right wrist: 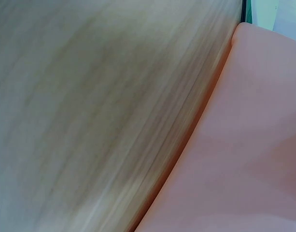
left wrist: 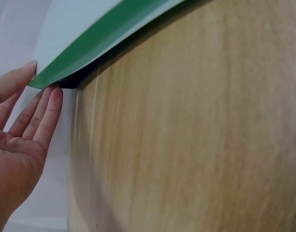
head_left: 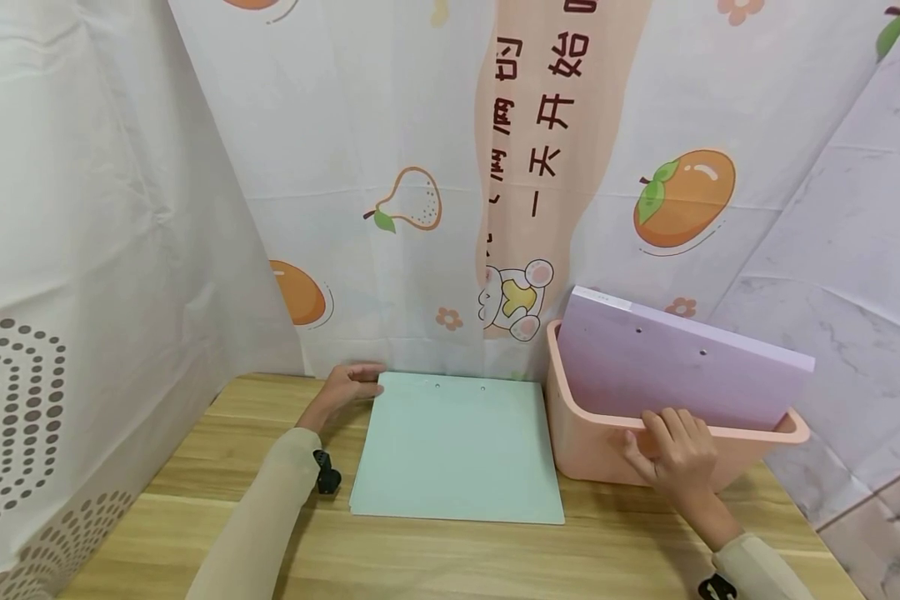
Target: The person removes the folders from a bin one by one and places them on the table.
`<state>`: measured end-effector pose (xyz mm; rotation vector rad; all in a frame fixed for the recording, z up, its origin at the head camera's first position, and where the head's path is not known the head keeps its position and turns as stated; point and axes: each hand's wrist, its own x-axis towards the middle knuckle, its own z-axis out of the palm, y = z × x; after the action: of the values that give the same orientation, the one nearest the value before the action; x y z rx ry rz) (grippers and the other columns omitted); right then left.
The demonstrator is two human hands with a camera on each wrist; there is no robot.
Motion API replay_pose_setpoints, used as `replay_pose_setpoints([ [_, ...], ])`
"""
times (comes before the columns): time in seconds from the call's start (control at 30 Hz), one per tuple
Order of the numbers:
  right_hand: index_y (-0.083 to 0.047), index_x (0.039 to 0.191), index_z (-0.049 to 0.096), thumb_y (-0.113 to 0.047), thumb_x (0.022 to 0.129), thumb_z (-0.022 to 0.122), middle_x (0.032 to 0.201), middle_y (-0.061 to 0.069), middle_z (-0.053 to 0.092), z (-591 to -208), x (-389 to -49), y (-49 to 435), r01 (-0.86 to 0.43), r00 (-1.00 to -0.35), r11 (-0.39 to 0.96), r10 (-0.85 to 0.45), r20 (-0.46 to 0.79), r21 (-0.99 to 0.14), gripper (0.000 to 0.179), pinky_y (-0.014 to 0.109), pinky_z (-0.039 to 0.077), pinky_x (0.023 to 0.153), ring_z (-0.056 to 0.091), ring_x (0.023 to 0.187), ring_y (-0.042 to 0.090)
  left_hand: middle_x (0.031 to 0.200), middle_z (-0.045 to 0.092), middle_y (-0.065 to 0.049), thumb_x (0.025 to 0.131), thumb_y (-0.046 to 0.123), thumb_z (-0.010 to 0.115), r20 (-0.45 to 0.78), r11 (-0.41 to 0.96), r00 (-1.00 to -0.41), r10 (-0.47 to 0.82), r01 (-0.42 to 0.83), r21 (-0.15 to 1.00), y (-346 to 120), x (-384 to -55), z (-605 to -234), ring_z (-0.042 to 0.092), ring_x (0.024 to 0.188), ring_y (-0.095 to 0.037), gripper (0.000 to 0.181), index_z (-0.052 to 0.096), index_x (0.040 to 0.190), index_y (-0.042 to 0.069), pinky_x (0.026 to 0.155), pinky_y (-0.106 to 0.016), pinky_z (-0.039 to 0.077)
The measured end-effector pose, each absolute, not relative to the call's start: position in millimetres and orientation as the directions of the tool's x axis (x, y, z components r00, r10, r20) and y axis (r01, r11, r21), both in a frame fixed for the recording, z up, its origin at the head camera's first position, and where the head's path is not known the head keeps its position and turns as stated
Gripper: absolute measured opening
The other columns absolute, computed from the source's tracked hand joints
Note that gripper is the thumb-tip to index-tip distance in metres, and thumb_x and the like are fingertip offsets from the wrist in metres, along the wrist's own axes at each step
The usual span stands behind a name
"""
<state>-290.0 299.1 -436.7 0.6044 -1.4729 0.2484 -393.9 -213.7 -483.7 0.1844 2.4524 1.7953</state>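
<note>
A mint-green file folder [head_left: 461, 450] with two small rivets lies flat on the table. At its far left corner my left hand [head_left: 348, 387] pinches the edge. In the left wrist view, the left hand [left wrist: 24, 116] has its thumb above the corner and fingertips below, and the folder's darker green inner side [left wrist: 90, 48] shows. On the right stands a pink plastic bin [head_left: 600, 446]. My right hand [head_left: 678, 454] grips its front rim, fingers hooked over the edge and thumb outside. A purple file folder [head_left: 667, 358] leans inside the bin.
The wooden table [head_left: 420, 558] carries both the mint folder and the bin, which stand side by side. A printed fabric curtain [head_left: 390, 283] hangs close behind them. More white fabric [head_left: 120, 208] hangs at the left. The right wrist view shows the bin's side [right wrist: 234, 145] against the tabletop.
</note>
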Motion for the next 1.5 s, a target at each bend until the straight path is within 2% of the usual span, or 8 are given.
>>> replay_pose_setpoints([
  [0.67,0.005,0.067,0.058,-0.038,0.095,0.054,0.059,0.017,0.049,-436.2,-289.2,298.4,-0.516,0.115,0.827,-0.194,0.974,0.225,0.051,0.046,0.027,0.045,0.041,0.05,0.036,0.136,0.062,-0.025,0.093,0.007,0.074,-0.017,0.296,-0.987,0.158,0.031,0.955,-220.6,-393.6,-484.9,0.064,0.114,-0.021,0.048,0.061,0.138,-0.001,0.09,-0.024,0.057],
  [1.0,0.006,0.068,0.059,-0.037,0.094,0.055,0.06,0.018,0.05,-437.8,-289.8,300.7,-0.514,0.11,0.827,-0.201,0.973,0.229,0.051,0.047,0.029,0.045,0.042,0.051,0.037,0.135,0.063,-0.023,0.093,0.005,0.073,-0.034,0.286,-0.99,0.137,0.007,0.958,-219.6,-394.8,-483.6,0.067,0.109,-0.019,0.047,0.061,0.138,0.0,0.09,-0.029,0.059],
  [1.23,0.005,0.067,0.059,-0.038,0.095,0.054,0.059,0.018,0.05,-437.6,-289.8,300.5,-0.515,0.106,0.827,-0.199,0.974,0.225,0.052,0.047,0.029,0.045,0.042,0.05,0.037,0.137,0.062,-0.025,0.094,0.005,0.071,-0.007,0.285,-0.991,0.131,0.031,0.958,-219.4,-393.6,-479.6,0.069,0.112,-0.021,0.046,0.06,0.139,-0.002,0.095,-0.037,0.059],
  [1.5,0.005,0.068,0.059,-0.038,0.095,0.055,0.06,0.017,0.05,-438.8,-289.3,301.1,-0.514,0.1,0.827,-0.203,0.974,0.225,0.051,0.047,0.029,0.045,0.042,0.051,0.037,0.137,0.063,-0.024,0.094,0.003,0.071,-0.003,0.274,-0.994,0.11,0.027,0.961,-217.0,-393.8,-478.7,0.069,0.104,-0.013,0.045,0.061,0.137,-0.002,0.088,-0.031,0.061],
])
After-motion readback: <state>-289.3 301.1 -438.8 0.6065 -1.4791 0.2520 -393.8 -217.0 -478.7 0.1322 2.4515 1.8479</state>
